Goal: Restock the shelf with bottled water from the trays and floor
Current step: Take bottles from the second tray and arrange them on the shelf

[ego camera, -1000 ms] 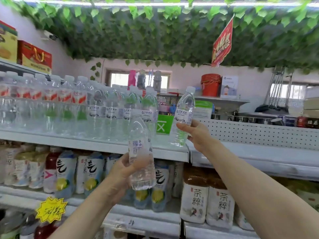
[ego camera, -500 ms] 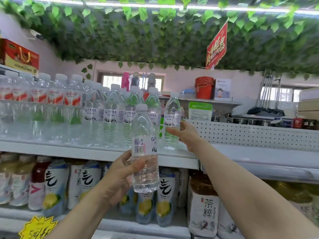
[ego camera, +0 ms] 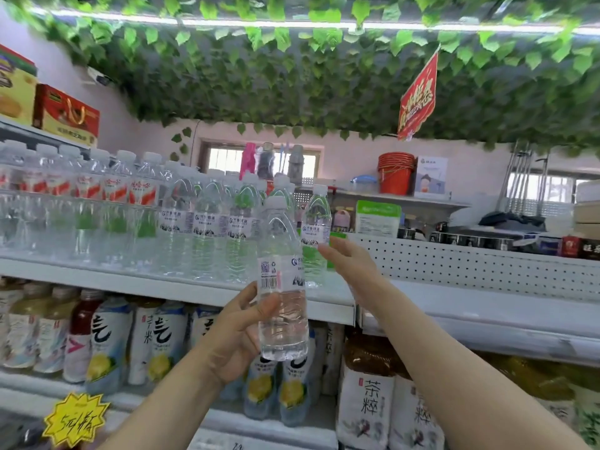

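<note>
My left hand (ego camera: 237, 336) grips a clear water bottle (ego camera: 282, 287) by its lower half and holds it upright in front of the white shelf (ego camera: 130, 280). A second water bottle (ego camera: 316, 216) stands on the shelf's right end, beside rows of shelved water bottles (ego camera: 207, 228). My right hand (ego camera: 354, 264) reaches to that bottle with straight fingers, their tips at its label.
Tea and lemon drink bottles (ego camera: 162, 345) fill the lower shelf, with a yellow price tag (ego camera: 76, 420) at the front. A white perforated panel (ego camera: 470, 267) extends right of the shelf. Artificial leaves and a red sign (ego camera: 417, 99) hang overhead.
My right hand set its bottle down on the shelf's right end and loosened its grip. My left hand raised its bottle and brought it closer to the shelf.
</note>
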The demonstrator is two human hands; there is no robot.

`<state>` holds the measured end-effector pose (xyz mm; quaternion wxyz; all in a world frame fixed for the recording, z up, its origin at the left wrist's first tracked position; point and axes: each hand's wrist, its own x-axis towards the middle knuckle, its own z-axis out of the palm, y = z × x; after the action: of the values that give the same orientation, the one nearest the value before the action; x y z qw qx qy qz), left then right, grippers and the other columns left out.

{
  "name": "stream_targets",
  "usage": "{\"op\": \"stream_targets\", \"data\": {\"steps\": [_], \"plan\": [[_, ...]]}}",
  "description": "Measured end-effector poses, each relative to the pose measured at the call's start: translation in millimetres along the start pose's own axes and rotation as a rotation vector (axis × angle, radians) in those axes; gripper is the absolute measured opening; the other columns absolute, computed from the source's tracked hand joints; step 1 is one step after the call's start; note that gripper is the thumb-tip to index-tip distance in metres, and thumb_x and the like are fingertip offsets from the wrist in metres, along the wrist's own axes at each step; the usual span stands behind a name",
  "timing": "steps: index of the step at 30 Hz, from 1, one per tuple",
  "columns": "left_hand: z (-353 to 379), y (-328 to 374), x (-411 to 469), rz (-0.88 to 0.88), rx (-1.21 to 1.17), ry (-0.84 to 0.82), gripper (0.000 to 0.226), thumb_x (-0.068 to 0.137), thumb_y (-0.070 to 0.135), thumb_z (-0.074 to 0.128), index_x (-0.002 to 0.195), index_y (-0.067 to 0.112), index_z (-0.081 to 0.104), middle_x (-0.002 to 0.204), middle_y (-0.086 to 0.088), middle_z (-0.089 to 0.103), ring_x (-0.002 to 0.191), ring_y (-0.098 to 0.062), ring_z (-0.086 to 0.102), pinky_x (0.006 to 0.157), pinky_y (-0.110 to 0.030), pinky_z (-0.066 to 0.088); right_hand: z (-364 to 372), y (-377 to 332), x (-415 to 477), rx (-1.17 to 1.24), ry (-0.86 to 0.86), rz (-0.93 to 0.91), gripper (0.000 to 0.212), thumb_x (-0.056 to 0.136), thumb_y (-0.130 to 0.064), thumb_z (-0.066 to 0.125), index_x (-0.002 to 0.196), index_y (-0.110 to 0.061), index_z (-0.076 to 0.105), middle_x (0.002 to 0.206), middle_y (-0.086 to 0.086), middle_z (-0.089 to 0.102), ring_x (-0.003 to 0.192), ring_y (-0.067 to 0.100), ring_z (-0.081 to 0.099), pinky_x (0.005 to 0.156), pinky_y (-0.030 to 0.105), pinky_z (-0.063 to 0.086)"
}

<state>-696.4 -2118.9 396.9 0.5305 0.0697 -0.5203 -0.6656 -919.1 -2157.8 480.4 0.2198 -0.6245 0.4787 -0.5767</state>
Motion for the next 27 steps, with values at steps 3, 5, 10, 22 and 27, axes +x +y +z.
{"op": "stream_targets", "data": {"steps": [3, 5, 10, 22, 27], "plan": [[23.4, -5.8, 1.3, -0.003, 0.028, -0.008, 0.095, 0.043, 0.032, 0.101, 0.127, 0.007, 0.065, 0.121, -0.019, 0.069, 0.101, -0.032, 0.071, 0.077, -0.045, 0.060, -10.5, -8.7, -45.8, 0.232, -0.137, 0.098, 0.058, 0.091, -0.044, 0.070, 0.143, -0.020, 0.056, 0.141, -0.001, 0.059, 0.128, 0.016, 0.057, 0.114, 0.042, 0.043], [37.8, -11.8, 1.5, -0.006, 0.005, -0.002, 0.091, 0.044, 0.033, 0.101, 0.124, 0.005, 0.065, 0.117, -0.019, 0.070, 0.100, -0.033, 0.071, 0.077, -0.046, 0.059, -21.2, -6.1, -70.2, 0.337, -0.226, 0.187, 0.048, 0.094, -0.043, 0.068, 0.138, -0.023, 0.062, 0.137, 0.002, 0.064, 0.126, 0.020, 0.061, 0.112, 0.047, 0.046], [74.5, -27.2, 2.6, -0.035, 0.007, -0.009, 0.095, 0.053, 0.037, 0.097, 0.131, -0.002, 0.058, 0.124, -0.026, 0.065, 0.109, -0.039, 0.066, 0.086, -0.052, 0.057, -51.9, -0.2, -111.8, 0.399, -0.381, 0.290, 0.040, 0.101, -0.037, 0.061, 0.136, -0.018, 0.064, 0.136, 0.012, 0.065, 0.130, 0.033, 0.059, 0.110, 0.055, 0.046], [118.5, -37.0, 19.0, -0.011, 0.141, -0.012, 0.051, 0.077, 0.028, 0.079, 0.122, 0.008, 0.065, 0.120, -0.013, 0.071, 0.115, -0.028, 0.066, 0.107, -0.049, 0.045, -79.5, -1.7, -139.1, 0.613, -0.297, 0.298, 0.066, 0.082, -0.021, 0.077, 0.139, 0.002, 0.054, 0.128, 0.023, 0.067, 0.112, 0.036, 0.068, 0.083, 0.056, 0.061], [116.8, -37.8, 33.0, 0.017, 0.270, -0.003, 0.046, 0.079, 0.025, 0.073, 0.121, 0.006, 0.066, 0.113, -0.011, 0.074, 0.099, -0.024, 0.072, 0.086, -0.038, 0.056, -73.2, -0.2, -134.8, 0.494, -0.274, 0.263, 0.052, 0.079, -0.019, 0.080, 0.127, -0.005, 0.066, 0.122, 0.018, 0.071, 0.114, 0.034, 0.069, 0.095, 0.063, 0.053]]}}
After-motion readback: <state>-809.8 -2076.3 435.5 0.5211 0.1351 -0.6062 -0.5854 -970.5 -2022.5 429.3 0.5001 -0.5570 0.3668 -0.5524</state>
